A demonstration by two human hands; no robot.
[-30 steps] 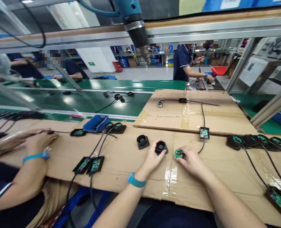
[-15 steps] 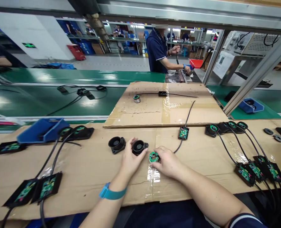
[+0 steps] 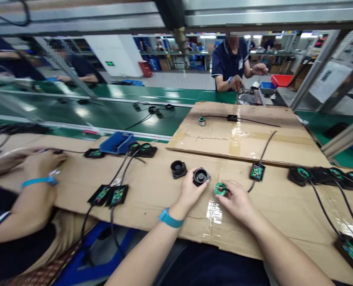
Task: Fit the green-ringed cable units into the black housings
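Both hands are unmoved: the left hand [image 3: 191, 190] is closed on a round black housing [image 3: 200, 176]; just right of the housing, a green disc [image 3: 220, 188] is pinched by the right hand [image 3: 237, 200] on cardboard [image 3: 152, 198].

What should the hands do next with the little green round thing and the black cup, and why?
Probably lift the green round board across and set it into the black housing. The right hand already pinches the board flat on the cardboard, the left hand steadies the housing right beside it, and the housing's opening faces up and looks empty.
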